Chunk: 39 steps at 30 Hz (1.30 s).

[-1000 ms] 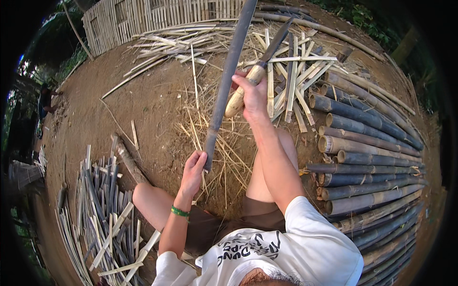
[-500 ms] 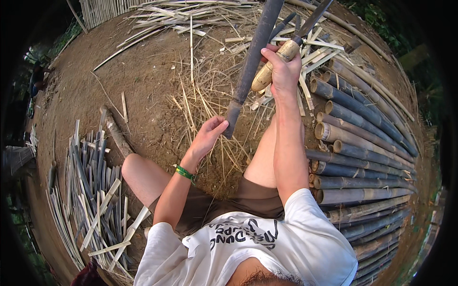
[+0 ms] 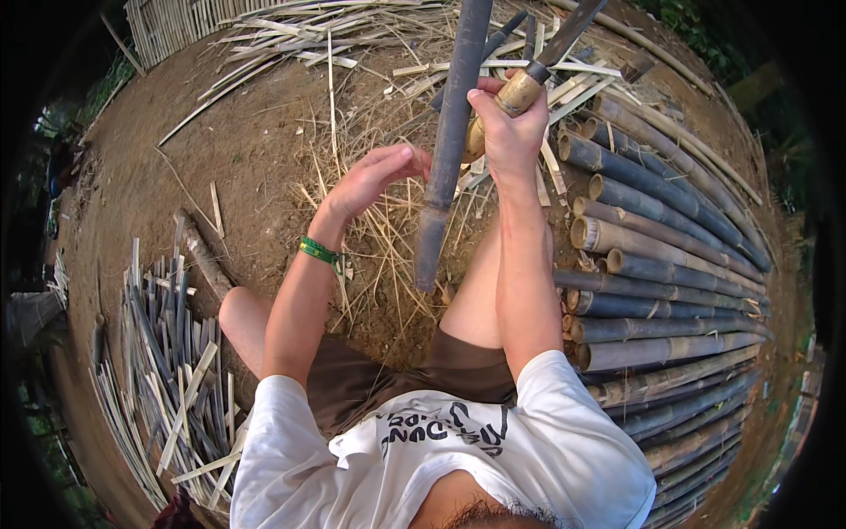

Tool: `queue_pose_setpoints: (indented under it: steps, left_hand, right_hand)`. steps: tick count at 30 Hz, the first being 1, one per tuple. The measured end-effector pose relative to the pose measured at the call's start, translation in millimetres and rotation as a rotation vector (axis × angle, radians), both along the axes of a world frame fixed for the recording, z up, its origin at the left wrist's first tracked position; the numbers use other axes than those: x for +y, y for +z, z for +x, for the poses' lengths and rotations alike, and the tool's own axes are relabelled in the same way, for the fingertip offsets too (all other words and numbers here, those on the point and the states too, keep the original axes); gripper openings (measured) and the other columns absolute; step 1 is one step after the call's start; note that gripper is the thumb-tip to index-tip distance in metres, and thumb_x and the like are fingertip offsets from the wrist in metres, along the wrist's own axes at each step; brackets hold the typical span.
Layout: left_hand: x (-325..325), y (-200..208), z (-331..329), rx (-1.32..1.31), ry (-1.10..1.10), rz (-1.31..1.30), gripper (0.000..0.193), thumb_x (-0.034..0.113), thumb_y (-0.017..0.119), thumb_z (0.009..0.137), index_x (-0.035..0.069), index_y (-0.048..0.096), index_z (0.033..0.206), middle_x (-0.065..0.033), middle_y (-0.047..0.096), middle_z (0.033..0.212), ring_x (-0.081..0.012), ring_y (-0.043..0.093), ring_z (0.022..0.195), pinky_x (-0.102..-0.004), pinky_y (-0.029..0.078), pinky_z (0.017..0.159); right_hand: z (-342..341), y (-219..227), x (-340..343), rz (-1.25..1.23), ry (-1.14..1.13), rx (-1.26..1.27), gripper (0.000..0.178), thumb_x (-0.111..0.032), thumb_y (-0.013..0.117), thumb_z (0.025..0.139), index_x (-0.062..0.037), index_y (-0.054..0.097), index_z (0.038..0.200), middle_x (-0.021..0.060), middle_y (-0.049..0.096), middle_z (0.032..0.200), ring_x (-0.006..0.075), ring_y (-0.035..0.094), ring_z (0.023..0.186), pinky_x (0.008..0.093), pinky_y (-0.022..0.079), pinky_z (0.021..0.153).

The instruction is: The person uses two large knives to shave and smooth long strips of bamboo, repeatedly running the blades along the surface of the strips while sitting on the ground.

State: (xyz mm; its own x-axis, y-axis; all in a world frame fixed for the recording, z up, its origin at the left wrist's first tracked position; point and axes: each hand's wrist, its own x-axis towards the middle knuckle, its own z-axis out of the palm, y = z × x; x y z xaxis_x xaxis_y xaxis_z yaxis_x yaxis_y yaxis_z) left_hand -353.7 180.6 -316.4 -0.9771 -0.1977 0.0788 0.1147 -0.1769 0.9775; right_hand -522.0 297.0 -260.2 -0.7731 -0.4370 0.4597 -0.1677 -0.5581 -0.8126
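A dark bamboo pole (image 3: 451, 123) slants down in front of me, its upper end cut off by the top of the picture. My right hand (image 3: 511, 132) is wrapped round the pale yellow handle of a knife (image 3: 522, 91), whose dark blade points up and to the right. The fingers of that hand also reach the pole's right side. My left hand (image 3: 370, 182) is at the pole's left, fingers stretched out and thumb off the pole. Its fingertips pass behind the pole, so whether they touch it is hidden. Below both hands, the pole's lower end hangs between my knees.
Several bamboo poles (image 3: 674, 282) lie stacked at the right. Split strips (image 3: 172, 370) are heaped at the left, and more pale strips (image 3: 282, 35) lie at the far side. Shavings (image 3: 379, 225) cover the dirt before me. A short log (image 3: 204, 256) rests near my left knee.
My left hand has let go of the pole's lower end and moved up along it. The pole has slid down toward me and stands steeper. My right hand still holds the knife, slightly farther left.
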Motion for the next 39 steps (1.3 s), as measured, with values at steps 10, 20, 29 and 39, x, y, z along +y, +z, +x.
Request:
queue_pose_setpoints:
  steps: [10,20,29,39]
  left_hand:
    - [-67,-25,18,-0.191,0.83,0.208,0.052,0.049,0.022,0.106,0.016,0.034,0.067,0.002,0.028,0.059,-0.0152,0.029,0.054,-0.041,0.047,0.076]
    - [-124,-19,171,-0.477,1.203,-0.425,0.056,0.039,0.054,0.098,0.0,0.046,0.138,-0.0142,0.061,0.126,-0.0246,0.054,0.123,-0.0405,0.041,0.103]
    - [-54,48,154,-0.264,0.808,-0.46,0.045,0.037,0.05,0.102,0.003,0.054,0.132,-0.0078,0.068,0.11,-0.0186,0.061,0.111,-0.0337,0.045,0.097]
    - [-124,186,68,-0.018,0.816,-0.533,0.06,0.045,0.048,0.101,-0.003,0.048,0.135,-0.0159,0.066,0.111,-0.0238,0.061,0.112,-0.0384,0.048,0.1]
  right_hand:
    - [-1,-8,-6,-0.012,0.025,-0.011,0.041,0.005,0.069,0.077,0.0011,0.044,0.109,0.0135,0.066,0.09,0.0155,0.065,0.079,0.0285,0.054,0.073]
    - [33,-21,-41,0.042,0.065,0.018,0.038,0.002,0.069,0.077,0.0013,0.047,0.107,0.0109,0.064,0.091,0.0131,0.063,0.077,0.0288,0.053,0.07]
    - [79,-22,-70,0.04,0.146,-0.007,0.039,0.002,0.068,0.078,0.0004,0.046,0.11,0.0081,0.061,0.094,0.0143,0.062,0.081,0.0301,0.053,0.074]
    - [105,-10,-65,0.124,0.288,0.073,0.038,0.003,0.068,0.079,-0.0036,0.046,0.109,0.0066,0.058,0.096,0.0137,0.061,0.082,0.0301,0.053,0.074]
